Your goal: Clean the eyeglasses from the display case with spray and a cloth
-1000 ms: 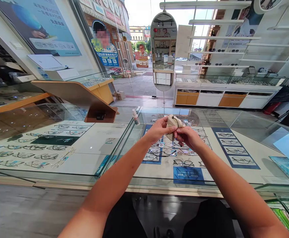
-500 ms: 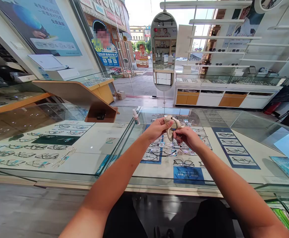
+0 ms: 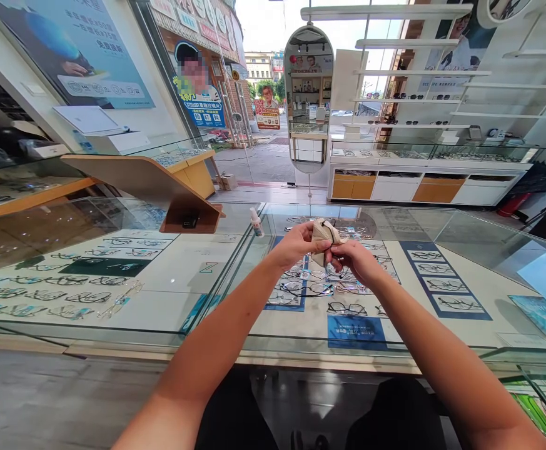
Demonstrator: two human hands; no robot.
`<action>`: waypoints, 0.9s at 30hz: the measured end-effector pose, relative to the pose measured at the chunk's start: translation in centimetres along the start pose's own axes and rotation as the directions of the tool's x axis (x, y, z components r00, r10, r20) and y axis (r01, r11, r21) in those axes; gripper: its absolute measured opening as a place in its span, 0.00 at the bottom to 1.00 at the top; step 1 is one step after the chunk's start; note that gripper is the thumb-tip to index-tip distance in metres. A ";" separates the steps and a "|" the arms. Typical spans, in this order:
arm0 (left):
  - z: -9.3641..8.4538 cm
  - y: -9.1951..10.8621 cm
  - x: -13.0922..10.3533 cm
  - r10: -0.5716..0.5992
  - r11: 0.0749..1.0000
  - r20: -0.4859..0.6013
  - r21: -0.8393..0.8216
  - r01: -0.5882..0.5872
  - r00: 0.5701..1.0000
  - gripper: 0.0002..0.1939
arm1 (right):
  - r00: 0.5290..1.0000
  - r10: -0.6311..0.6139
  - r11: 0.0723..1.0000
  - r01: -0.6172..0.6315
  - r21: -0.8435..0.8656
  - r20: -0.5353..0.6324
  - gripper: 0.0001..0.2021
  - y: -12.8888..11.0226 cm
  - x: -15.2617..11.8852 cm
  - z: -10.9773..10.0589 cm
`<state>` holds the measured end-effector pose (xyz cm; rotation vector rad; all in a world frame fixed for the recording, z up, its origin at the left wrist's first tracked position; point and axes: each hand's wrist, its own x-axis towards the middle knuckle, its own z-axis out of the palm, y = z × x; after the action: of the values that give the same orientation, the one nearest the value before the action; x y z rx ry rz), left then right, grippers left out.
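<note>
Above the glass counter, my left hand (image 3: 299, 242) pinches a beige cloth (image 3: 320, 235). The cloth is wrapped around part of a dark-rimmed pair of glasses (image 3: 333, 236). My right hand (image 3: 349, 255) has its fingers closed on the glasses at the cloth's lower right edge. Both hands are nearly touching. A small white spray bottle (image 3: 256, 223) stands on the glass to the left of my left hand. Much of the held glasses is hidden by cloth and fingers.
Under the glass counter (image 3: 235, 250) lie rows of eyeglasses (image 3: 348, 308) and a blue card (image 3: 356, 331). A wooden stand (image 3: 191, 215) rests at the left. Beyond the counter are an oval mirror (image 3: 308, 100) and a white display cabinet (image 3: 397, 186).
The cloth has shifted and spread a little between my hands, now covering more of the glasses. Both hands stay in nearly the same place.
</note>
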<state>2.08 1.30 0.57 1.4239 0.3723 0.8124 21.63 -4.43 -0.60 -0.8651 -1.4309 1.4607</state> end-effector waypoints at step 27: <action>1.6 0.3 -0.1 0.115 0.993 -0.033 -0.036 -0.117 0.993 0.24 | 0.984 -0.105 0.993 0.112 0.037 -0.144 0.13 -1.2 -0.3 0.2</action>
<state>3.03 0.04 1.04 1.4091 0.2978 0.9317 21.71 -4.82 0.58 -0.8328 -1.3138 1.3186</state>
